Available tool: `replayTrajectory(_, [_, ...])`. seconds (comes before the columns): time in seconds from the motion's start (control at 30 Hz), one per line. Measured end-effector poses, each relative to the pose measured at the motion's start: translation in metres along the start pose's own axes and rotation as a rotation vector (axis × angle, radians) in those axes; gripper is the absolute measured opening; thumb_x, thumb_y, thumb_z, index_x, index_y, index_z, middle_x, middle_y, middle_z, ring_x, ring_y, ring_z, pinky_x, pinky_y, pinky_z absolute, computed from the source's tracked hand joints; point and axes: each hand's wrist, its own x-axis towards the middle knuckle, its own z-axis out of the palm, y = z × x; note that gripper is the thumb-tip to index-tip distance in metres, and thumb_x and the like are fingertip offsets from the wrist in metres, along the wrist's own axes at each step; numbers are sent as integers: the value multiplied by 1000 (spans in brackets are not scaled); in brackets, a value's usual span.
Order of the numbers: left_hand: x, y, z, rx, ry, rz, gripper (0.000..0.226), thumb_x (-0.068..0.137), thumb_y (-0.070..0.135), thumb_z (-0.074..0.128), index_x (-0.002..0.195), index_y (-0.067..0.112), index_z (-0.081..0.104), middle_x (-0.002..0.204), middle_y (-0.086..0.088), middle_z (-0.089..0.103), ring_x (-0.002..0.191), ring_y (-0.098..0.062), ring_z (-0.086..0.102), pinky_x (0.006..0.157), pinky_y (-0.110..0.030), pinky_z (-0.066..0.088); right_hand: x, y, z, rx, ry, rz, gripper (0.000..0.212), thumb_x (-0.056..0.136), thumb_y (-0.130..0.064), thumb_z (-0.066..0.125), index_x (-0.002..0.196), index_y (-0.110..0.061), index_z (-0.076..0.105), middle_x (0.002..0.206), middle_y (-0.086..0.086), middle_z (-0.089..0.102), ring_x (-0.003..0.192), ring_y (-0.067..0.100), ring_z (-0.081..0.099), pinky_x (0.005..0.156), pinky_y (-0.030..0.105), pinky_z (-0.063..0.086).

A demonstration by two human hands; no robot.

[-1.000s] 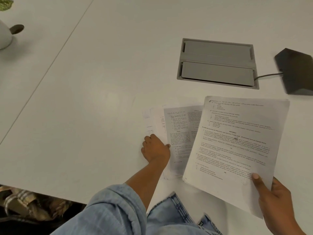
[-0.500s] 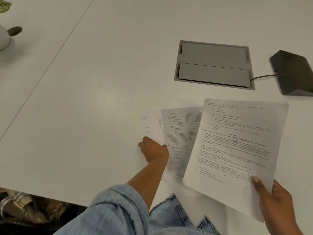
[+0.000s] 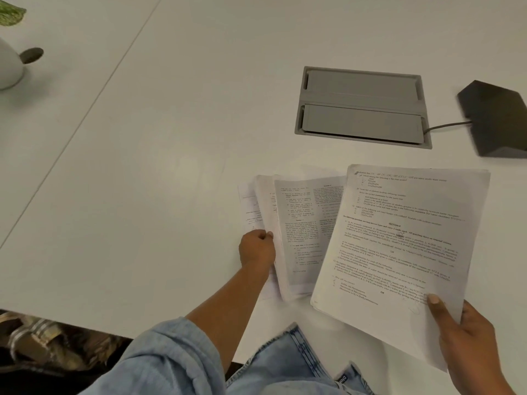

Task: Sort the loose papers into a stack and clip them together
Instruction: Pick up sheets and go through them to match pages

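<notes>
A stack of printed papers (image 3: 399, 246) is held above the table's near edge, and my right hand (image 3: 467, 343) grips its lower right corner with the thumb on top. To its left, several loose printed sheets (image 3: 302, 229) lie fanned and overlapping on the white table (image 3: 142, 195). My left hand (image 3: 256, 249) is at their left edge, fingers curled and pinching the edge of one sheet, which lifts slightly. No clip is visible.
A grey cable hatch (image 3: 360, 106) is set into the table behind the papers. A black wedge-shaped device (image 3: 496, 118) with a cable sits at the right edge. A white pot (image 3: 8, 67) with a green leaf stands far left. My lap in denim shows below.
My left hand has closed on the left edge of the loose sheets and lifted it a little. The stack in my right hand has barely moved.
</notes>
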Motion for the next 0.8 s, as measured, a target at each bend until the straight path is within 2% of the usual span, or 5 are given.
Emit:
replayTrajectory(0.3, [0,-9,-6,-220,18,-8,40,91,24,71,62,14,45,63,-4,49,60,-19,44,61,-28,43,1,-1,5,-5,-20,-12,17,96,-21,59,110,-14,65,100,11,67,80,9,60,77,34,43])
replayTrajectory(0.37, [3,-11,-9,-131,92,-4,39,95,24,65,61,13,52,61,0,55,61,-21,52,60,-26,46,1,-1,7,-9,-19,-14,17,96,-21,59,110,-14,65,100,10,67,80,9,61,77,35,43])
replayTrajectory(0.43, [5,-10,-12,23,199,-36,17,96,21,64,85,11,72,87,-6,71,81,-28,68,76,-37,58,1,0,8,-8,-17,-16,14,96,-22,60,108,-15,65,99,9,67,80,9,61,73,32,43])
replayTrajectory(0.53, [4,-2,-12,269,241,-100,26,91,21,69,115,11,70,121,-10,63,109,-30,62,95,-45,53,1,4,9,-2,-18,-21,14,96,-22,60,107,-17,65,98,8,67,80,9,61,67,28,43])
replayTrajectory(0.8, [-3,9,3,280,122,-60,30,86,10,75,113,5,64,123,-15,54,109,-32,61,93,-42,56,3,9,6,21,-5,-9,15,95,-23,61,107,-17,66,92,2,68,80,10,62,67,25,44])
